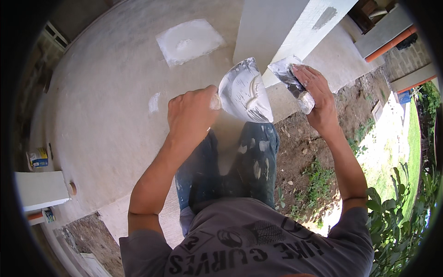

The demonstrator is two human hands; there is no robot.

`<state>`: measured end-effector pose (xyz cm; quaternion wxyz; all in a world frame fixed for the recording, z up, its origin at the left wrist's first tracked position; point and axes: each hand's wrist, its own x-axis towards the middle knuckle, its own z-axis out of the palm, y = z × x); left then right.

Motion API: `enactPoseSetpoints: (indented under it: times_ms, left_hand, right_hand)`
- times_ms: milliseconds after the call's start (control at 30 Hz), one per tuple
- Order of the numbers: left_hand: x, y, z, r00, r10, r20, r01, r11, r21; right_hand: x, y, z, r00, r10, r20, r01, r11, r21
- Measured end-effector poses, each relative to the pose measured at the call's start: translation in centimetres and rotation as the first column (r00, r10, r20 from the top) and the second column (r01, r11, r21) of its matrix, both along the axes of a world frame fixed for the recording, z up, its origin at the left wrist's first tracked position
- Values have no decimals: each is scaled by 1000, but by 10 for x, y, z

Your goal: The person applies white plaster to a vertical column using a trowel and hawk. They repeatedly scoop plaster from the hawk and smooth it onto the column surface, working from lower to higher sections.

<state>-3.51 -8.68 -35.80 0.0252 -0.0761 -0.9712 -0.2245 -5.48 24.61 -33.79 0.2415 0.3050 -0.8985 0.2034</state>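
Observation:
My left hand (191,111) is closed on the left side of a broad, half-round plaster holder (244,92). White plaster coats its face, with a thicker ridge toward the right. In my right hand (317,92) is a flat metal plaster scraper (288,76), its fingers wrapped over the top and white smears on the blade. Both tools are held in front of me, a small gap apart, close to the foot of a white square pillar (277,32). My grip hides part of each tool.
White plaster patches mark the concrete floor (115,92), a large one (189,41) beyond my left hand. The pillar has a grey patch (325,17). Bare soil (304,147) and leafy plants (392,207) lie to the right. A blue-and-yellow package (38,158) stands far left.

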Motion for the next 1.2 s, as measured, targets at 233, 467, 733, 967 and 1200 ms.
enactPoseSetpoints:
  times_ms: [233, 467, 733, 967, 1200]
  left_hand:
    - [-9, 1, 9, 991, -100, -94, 94, 993, -67]
    - [-24, -8, -12, 977, 212, -9, -212, 977, -26]
    - [4, 17, -20, 997, 76, 28, -79, 991, 111]
    - [30, 9, -33, 992, 16, 124, -43, 975, 220]
    - [63, 35, -51, 971, -218, 95, 176, 926, 334]
  right_hand:
    - [0, -47, 23, 990, 141, 33, -143, 921, 363]
    - [32, -31, 24, 978, 188, 93, -204, 953, 222]
    - [13, -22, -51, 989, 137, 60, -136, 990, -27]
    - [18, 20, -11, 896, -30, 444, 252, 856, -452]
    - [16, -20, -24, 580, 298, 758, 466, 642, -609]
